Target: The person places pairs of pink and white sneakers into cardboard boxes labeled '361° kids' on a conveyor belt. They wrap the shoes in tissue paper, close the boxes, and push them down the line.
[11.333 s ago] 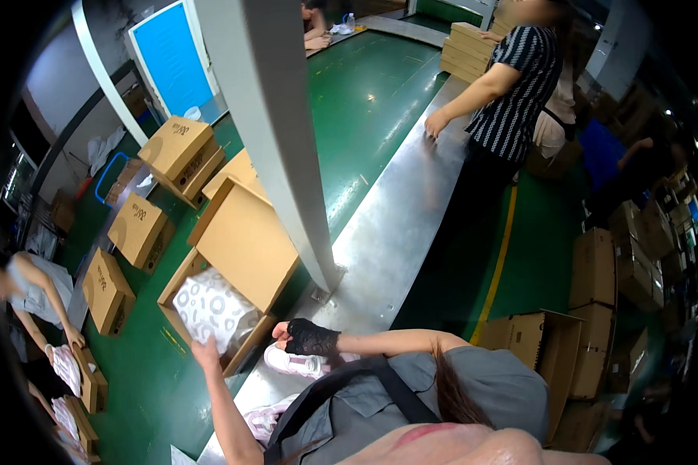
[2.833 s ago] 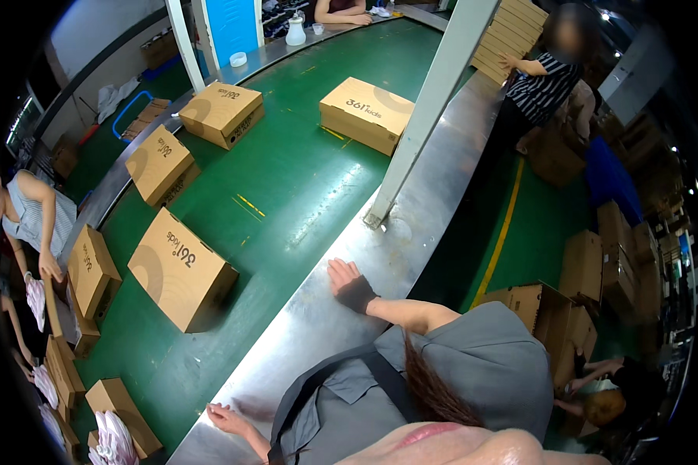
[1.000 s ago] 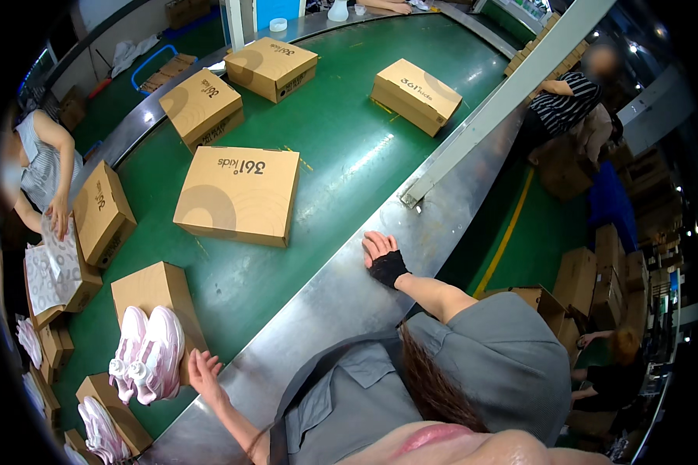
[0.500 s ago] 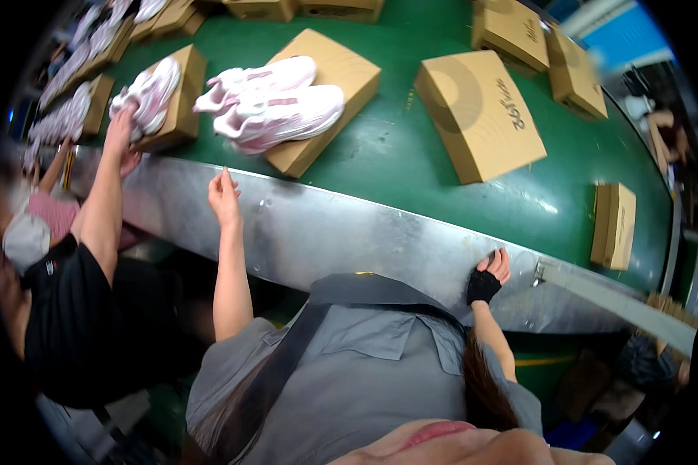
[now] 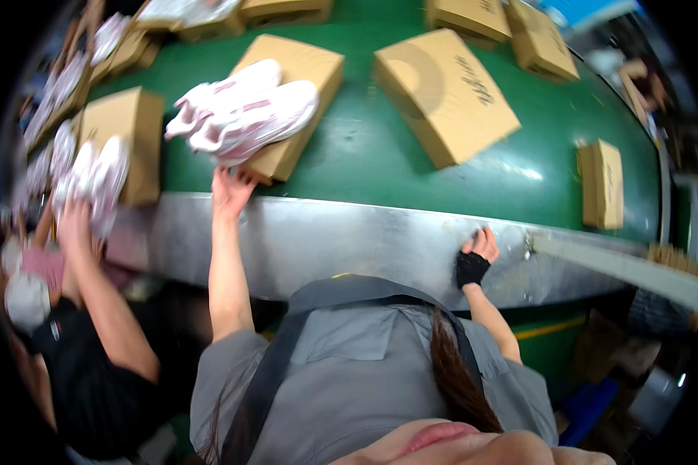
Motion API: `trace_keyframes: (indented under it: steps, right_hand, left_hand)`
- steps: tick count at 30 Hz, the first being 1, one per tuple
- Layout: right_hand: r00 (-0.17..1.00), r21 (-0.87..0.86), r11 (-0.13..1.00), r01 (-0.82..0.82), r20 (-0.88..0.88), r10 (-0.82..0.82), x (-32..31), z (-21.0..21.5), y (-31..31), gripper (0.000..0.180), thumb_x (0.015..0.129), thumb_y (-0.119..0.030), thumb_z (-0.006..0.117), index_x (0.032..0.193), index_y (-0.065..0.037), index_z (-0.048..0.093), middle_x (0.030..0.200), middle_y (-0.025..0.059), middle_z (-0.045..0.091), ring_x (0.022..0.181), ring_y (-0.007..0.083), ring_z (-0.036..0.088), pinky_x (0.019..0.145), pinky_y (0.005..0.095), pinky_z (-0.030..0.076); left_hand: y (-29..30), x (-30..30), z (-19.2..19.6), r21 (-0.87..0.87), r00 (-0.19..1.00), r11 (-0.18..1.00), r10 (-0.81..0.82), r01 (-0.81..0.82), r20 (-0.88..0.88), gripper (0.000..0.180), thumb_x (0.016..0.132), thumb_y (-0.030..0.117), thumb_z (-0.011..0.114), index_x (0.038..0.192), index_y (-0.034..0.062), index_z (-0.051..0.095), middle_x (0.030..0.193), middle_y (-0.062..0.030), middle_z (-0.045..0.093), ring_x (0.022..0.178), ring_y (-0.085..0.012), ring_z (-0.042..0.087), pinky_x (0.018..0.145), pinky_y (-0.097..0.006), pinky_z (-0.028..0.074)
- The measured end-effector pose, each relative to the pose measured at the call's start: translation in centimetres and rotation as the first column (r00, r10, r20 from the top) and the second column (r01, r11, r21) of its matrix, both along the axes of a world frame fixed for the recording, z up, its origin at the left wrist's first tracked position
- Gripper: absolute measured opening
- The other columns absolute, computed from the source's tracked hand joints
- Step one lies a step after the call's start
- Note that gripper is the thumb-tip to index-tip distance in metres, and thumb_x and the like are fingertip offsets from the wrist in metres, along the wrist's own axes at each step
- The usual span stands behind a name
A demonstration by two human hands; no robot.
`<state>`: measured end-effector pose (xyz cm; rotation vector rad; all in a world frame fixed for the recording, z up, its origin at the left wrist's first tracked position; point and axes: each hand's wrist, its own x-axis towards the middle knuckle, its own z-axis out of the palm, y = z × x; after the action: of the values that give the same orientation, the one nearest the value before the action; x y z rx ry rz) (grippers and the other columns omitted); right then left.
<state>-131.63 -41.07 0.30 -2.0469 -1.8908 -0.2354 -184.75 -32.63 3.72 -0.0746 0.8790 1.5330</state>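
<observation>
My left hand [image 5: 233,191] reaches over the edge of the metal ledge, fingers stretched out. Its fingertips meet the near corner of a brown shoebox [image 5: 306,66] and the underside of the nearer shoe; whether they bear any weight I cannot tell. On that closed box lies a pair of white sneakers [image 5: 256,116] with pink trim, their heels jutting past its left side. My right hand [image 5: 482,246], in a black fingerless glove or wrist wrap, rests on the metal ledge [image 5: 349,244] with loosely bent fingers and nothing visible in it.
Another shoebox [image 5: 446,97] lies on the green belt [image 5: 364,155] to the right, and a smaller-looking one [image 5: 602,184] farther right. More boxes stand at the back. At my left a co-worker's hand [image 5: 76,225] holds white shoes [image 5: 93,178] beside a box. A metal bar [image 5: 620,267] crosses at right.
My left hand has moved forward to the box with the sneakers. My right hand stays on the ledge. The co-worker has lifted shoes off their box toward themselves, and the view has shifted.
</observation>
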Motion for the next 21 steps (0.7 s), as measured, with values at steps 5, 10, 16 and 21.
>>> trace_keyframes:
  steps: [5,10,16,21]
  right_hand:
    - [0.999,0.064,0.998,-0.008,0.036,0.006,-0.6,0.5,0.2,0.034,0.065,-0.013,0.052,0.098,-0.005,0.052,0.111,0.0148,0.049,0.108,0.0273,0.041,0.083,0.0447,0.031]
    - [0.995,0.110,0.994,-0.028,-0.093,0.039,0.3,1.7,0.1,0.035,0.068,-0.013,0.054,0.101,-0.002,0.048,0.113,0.0135,0.043,0.109,0.0274,0.040,0.083,0.0457,0.032]
    - [0.998,0.078,0.997,-0.002,-0.063,0.007,-3.7,4.5,-1.1,0.037,0.070,-0.018,0.053,0.102,-0.001,0.050,0.117,0.0145,0.041,0.113,0.0273,0.036,0.086,0.0463,0.029]
    - [0.998,0.043,0.999,-0.005,-0.060,0.007,-8.4,7.6,-2.5,0.038,0.072,-0.018,0.052,0.107,-0.002,0.050,0.121,0.0128,0.040,0.116,0.0271,0.035,0.089,0.0522,0.029]
  left_hand:
    - [1.9,3.4,-1.9,0.021,0.996,0.996,-0.085,0.084,0.012,0.038,0.087,0.032,0.045,0.117,0.0086,0.040,0.117,-0.0108,0.042,0.112,-0.0255,0.035,0.098,-0.039,0.027]
    - [3.3,13.5,-1.6,-0.025,0.913,0.946,-0.320,0.324,-0.254,0.045,0.083,0.038,0.051,0.116,0.0090,0.043,0.114,-0.0077,0.046,0.104,-0.0229,0.043,0.090,-0.038,0.035]
    - [2.9,21.6,2.2,-0.024,0.945,0.956,-0.293,0.293,-0.145,0.039,0.080,0.033,0.059,0.108,0.0096,0.046,0.100,-0.0058,0.051,0.086,-0.0204,0.047,0.074,-0.035,0.042]
    - [1.7,27.9,6.1,0.108,0.940,0.934,-0.334,0.340,-0.069,0.037,0.080,0.023,0.061,0.109,0.0063,0.046,0.102,-0.0032,0.049,0.092,-0.0245,0.049,0.079,-0.041,0.042]
